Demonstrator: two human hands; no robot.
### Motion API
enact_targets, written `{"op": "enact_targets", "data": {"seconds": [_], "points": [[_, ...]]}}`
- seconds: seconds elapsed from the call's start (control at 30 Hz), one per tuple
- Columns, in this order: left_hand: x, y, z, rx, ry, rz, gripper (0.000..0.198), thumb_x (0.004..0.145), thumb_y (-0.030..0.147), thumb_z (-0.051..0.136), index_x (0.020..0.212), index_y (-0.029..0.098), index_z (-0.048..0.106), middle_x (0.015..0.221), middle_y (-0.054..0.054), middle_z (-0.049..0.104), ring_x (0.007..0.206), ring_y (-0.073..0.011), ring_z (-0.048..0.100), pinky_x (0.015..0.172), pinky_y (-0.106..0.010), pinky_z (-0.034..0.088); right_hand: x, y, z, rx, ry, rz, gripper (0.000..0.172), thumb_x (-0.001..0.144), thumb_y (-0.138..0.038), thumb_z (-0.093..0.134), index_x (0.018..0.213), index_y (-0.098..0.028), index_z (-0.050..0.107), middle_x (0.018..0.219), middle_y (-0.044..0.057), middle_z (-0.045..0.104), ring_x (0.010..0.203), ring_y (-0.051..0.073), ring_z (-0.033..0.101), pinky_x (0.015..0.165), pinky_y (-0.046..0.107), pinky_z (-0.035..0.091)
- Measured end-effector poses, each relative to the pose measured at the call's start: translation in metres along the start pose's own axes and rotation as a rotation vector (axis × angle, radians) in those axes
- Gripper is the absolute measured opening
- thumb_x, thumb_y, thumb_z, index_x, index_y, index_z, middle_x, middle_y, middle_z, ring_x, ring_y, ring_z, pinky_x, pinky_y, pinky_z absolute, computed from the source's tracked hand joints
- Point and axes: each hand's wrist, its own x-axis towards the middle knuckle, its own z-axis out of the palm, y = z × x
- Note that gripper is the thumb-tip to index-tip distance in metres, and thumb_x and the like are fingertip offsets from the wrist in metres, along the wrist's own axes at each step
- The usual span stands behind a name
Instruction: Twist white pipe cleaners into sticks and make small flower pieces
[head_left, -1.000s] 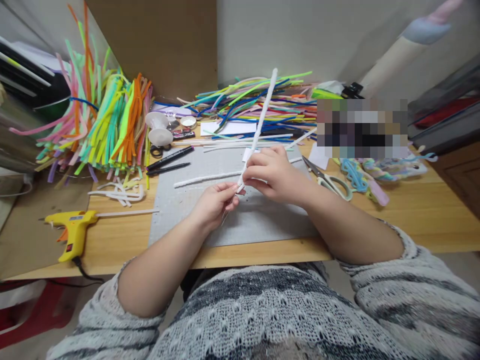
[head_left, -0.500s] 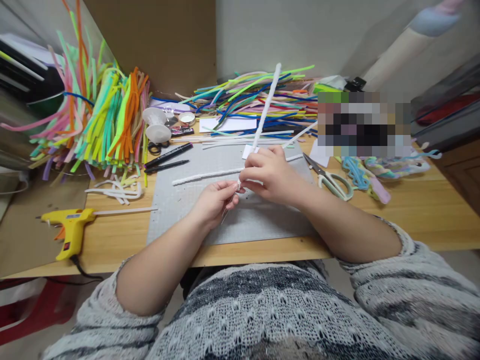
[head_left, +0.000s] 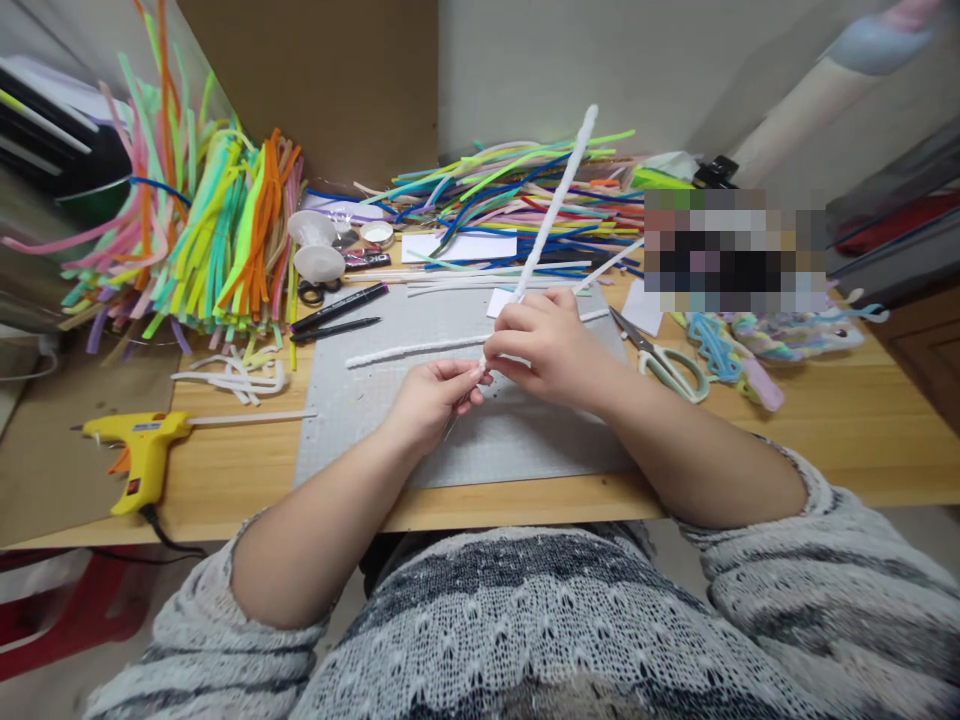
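Observation:
Both hands meet over a grey cutting mat (head_left: 525, 440) on a wooden desk. My right hand (head_left: 544, 345) is closed round the lower part of a long white pipe cleaner (head_left: 556, 200) that slants up and to the right. My left hand (head_left: 433, 392) pinches the bottom end of that same pipe cleaner, where a thin bare wire pokes out below the fingers. Another white pipe cleaner (head_left: 409, 350) lies flat on the mat just behind my hands.
Heaps of coloured pipe cleaners lie at the back (head_left: 517, 200) and at the left (head_left: 202, 240). A yellow glue gun (head_left: 139, 450) rests at the left edge. Scissors (head_left: 660, 360) lie right of the mat, black pens (head_left: 337, 310) and small black scissors at its far left corner.
The upper end of the white pipe cleaner has swung to the right. Both hands have stayed in nearly the same place.

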Motion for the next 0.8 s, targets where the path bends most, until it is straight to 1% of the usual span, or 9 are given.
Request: {"op": "enact_targets", "data": {"seconds": [0.13,0.27,0.4,0.47,0.53,0.6,0.67,0.73,0.8], "points": [[-0.001,0.0,0.001,0.078,0.044,0.02,0.017,0.065,0.025,0.07,0.069,0.01,0.064,0.064,-0.003,0.062,0.047,-0.0059,0.048,0.041,-0.018,0.03,0.0,-0.001,0.0,-0.048,0.002,-0.011,0.016,0.087,-0.025,0.046,0.082,-0.022,0.061,0.087,0.003,0.059,0.085,0.019,0.044,0.077,0.037,0.018],[-0.003,0.0,0.001,0.281,0.144,0.038,0.018,0.07,0.029,0.066,0.065,0.012,0.06,0.054,0.0,0.057,0.041,-0.0058,0.043,0.042,-0.019,0.029,0.001,-0.004,0.0,-0.164,-0.007,-0.07,0.021,0.09,-0.026,0.042,0.081,-0.021,0.059,0.085,0.004,0.06,0.083,0.019,0.043,0.076,0.037,0.021],[-0.006,0.0,0.0,0.558,0.187,0.184,0.014,0.073,0.025,0.059,0.066,0.014,0.061,0.05,0.002,0.053,0.044,-0.0076,0.042,0.046,-0.021,0.031,-0.001,-0.009,-0.005,-0.324,-0.04,-0.188,0.026,0.093,-0.025,0.034,0.082,-0.023,0.057,0.083,0.002,0.058,0.082,0.019,0.04,0.077,0.036,0.023],[-0.007,0.0,0.0,0.685,0.179,0.279,0.011,0.073,0.02,0.056,0.067,0.015,0.063,0.053,0.002,0.054,0.048,-0.0088,0.043,0.049,-0.021,0.031,-0.002,-0.012,-0.012,-0.353,-0.088,-0.255,0.029,0.095,-0.023,0.029,0.084,-0.026,0.056,0.086,0.001,0.058,0.083,0.019,0.04,0.08,0.036,0.024],[-0.008,0.0,-0.001,0.776,0.151,0.387,0.012,0.073,0.016,0.055,0.064,0.016,0.062,0.054,0.002,0.054,0.051,-0.0097,0.042,0.051,-0.022,0.029,0.0,-0.015,-0.019,-0.325,-0.153,-0.279,0.032,0.095,-0.023,0.026,0.085,-0.029,0.056,0.088,0.0,0.058,0.086,0.019,0.041,0.084,0.036,0.023],[-0.009,0.001,-0.002,0.852,0.128,0.488,0.015,0.074,0.014,0.054,0.06,0.017,0.06,0.055,0.002,0.053,0.053,-0.0106,0.042,0.054,-0.023,0.028,0.005,-0.017,-0.025,-0.257,-0.191,-0.246,0.032,0.095,-0.022,0.028,0.085,-0.03,0.057,0.088,0.0,0.057,0.089,0.019,0.042,0.089,0.037,0.022],[-0.01,0.001,-0.003,0.934,0.099,0.564,0.017,0.075,0.013,0.053,0.059,0.018,0.058,0.057,0.001,0.054,0.057,-0.0121,0.044,0.057,-0.024,0.029,0.013,-0.017,-0.029,-0.175,-0.18,-0.191,0.029,0.093,-0.021,0.033,0.081,-0.03,0.058,0.086,0.0,0.058,0.091,0.02,0.043,0.091,0.039,0.022],[-0.011,0.001,-0.004,0.999,0.055,0.617,0.016,0.076,0.012,0.052,0.064,0.019,0.059,0.063,-0.001,0.056,0.063,-0.0143,0.047,0.062,-0.025,0.031,0.023,-0.013,-0.03,-0.12,-0.155,-0.152,0.027,0.09,-0.019,0.039,0.077,-0.029,0.06,0.083,0.0,0.059,0.091,0.02,0.045,0.092,0.041,0.022],[-0.012,0.0,-0.005,1.048,0.027,0.653,0.015,0.079,0.014,0.05,0.071,0.02,0.061,0.071,-0.003,0.06,0.07,-0.0165,0.05,0.067,-0.026,0.034,0.032,-0.008,-0.026,-0.123,-0.177,-0.143,0.025,0.087,-0.015,0.045,0.072,-0.026,0.062,0.078,0.0,0.06,0.088,0.02,0.047,0.092,0.043,0.021]]}}
